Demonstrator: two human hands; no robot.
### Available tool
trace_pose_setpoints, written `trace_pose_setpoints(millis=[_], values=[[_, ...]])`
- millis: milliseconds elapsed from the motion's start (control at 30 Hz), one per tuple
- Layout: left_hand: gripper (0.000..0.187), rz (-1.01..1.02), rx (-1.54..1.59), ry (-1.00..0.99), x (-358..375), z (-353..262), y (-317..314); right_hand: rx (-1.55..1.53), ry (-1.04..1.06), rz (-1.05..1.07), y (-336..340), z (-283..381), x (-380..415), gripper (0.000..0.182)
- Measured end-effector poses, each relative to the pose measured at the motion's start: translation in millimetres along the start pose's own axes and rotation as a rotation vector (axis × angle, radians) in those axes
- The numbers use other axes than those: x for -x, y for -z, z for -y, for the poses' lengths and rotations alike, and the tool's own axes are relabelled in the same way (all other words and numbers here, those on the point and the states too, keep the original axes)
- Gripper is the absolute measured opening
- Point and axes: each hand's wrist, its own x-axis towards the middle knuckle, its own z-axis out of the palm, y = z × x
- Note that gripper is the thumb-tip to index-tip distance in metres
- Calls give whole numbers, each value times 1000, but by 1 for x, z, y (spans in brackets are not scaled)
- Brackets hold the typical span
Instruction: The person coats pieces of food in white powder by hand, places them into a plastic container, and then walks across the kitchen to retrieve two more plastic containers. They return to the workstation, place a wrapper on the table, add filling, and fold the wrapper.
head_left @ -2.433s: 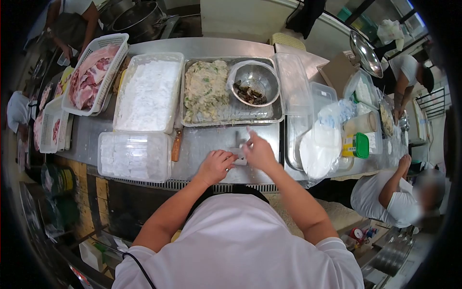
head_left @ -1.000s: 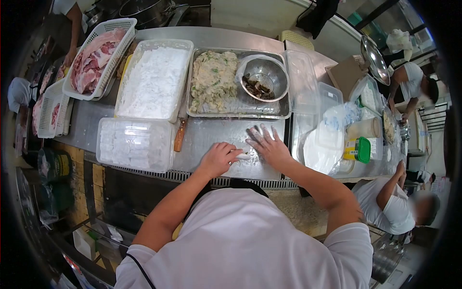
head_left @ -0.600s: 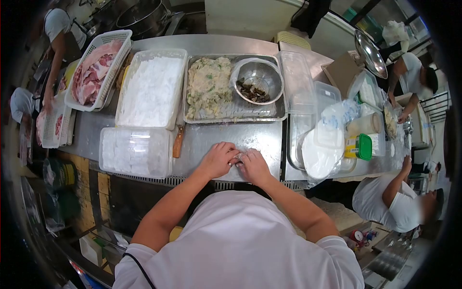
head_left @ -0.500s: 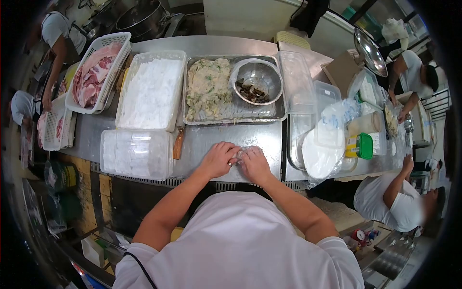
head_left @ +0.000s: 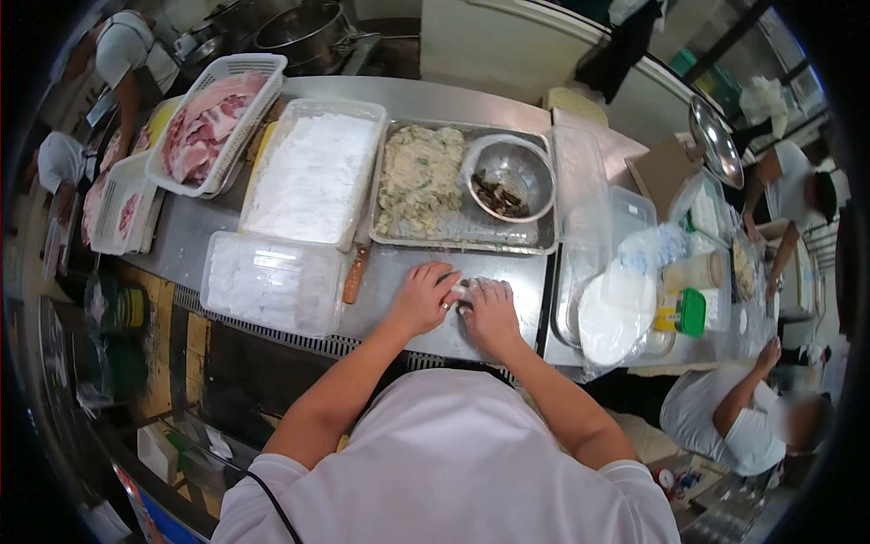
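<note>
Over the steel table, a small whitish dumpling [head_left: 466, 289] is pinched between my left hand [head_left: 424, 297] and my right hand [head_left: 490, 315]. Both hands are closed, with the fingertips meeting around it and partly hiding it. Just beyond them lies a metal tray [head_left: 426, 245] with a pale, green-flecked filling [head_left: 421, 177]. A steel bowl [head_left: 521, 163] stands in the tray's right part, holding dark pieces [head_left: 498, 196]. Left of my left hand is a wooden handle [head_left: 355, 275], its far end hidden. Beside that sits a clear plastic box [head_left: 272, 281] with white contents.
A tub of white powder [head_left: 313, 172] and a white basket of raw meat [head_left: 213, 127] stand at the left. Plastic containers, a white bag [head_left: 616, 317] and a green-lidded tub [head_left: 691, 312] crowd the right. Co-workers [head_left: 725, 399] are on both sides.
The whole view has tilted and shifted, so the table's things appear farther right. My hands stay together, and the dumpling shows more clearly between the fingers.
</note>
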Motion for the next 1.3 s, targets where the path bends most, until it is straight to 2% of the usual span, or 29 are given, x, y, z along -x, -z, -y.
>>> trace_pose_setpoints(millis=[67, 167, 267, 367, 467, 600, 700, 800, 900, 1000, 1100, 1133, 1300], values=[[41, -26, 7, 62, 11, -1, 11, -4, -2, 53, -1, 0, -8, 67], [44, -63, 38, 163, 42, 3, 25, -63, -66, 309, -3, -9, -24, 62], [45, -79, 37, 235, 67, 6, 35, -307, -178, 253, 17, 0, -46, 59], [46, -59, -7, 237, 73, 8, 38, -742, -343, 230, 21, 17, -92, 56], [48, -36, -35, 226, 74, 8, 36, -851, -171, 179, 27, 56, -170, 48], [49, -65, 5, 248, 76, 10, 34, -743, 92, 195, 25, 135, -265, 44], [50, -80, -2, 260, 79, 12, 31, -464, 141, 348, -7, 169, -299, 38], [50, -88, 9, 255, 80, 13, 34, -43, 233, 726, -32, 181, -320, 33], [50, -128, 71, 251, 80, 13, 33, 60, 209, 686, -39, 189, -339, 31], [50, -143, 97, 244, 80, 13, 34, 60, 353, 731, -50, 197, -350, 31], [49, -139, 110, 240, 77, 14, 36, 32, 409, 781, -54, 199, -337, 31], [49, -144, 118, 240, 77, 13, 36, 136, 337, 846, -57, 205, -336, 31], [49, -125, 89, 235, 78, 12, 35, 82, 273, 700, -39, 200, -320, 29]])
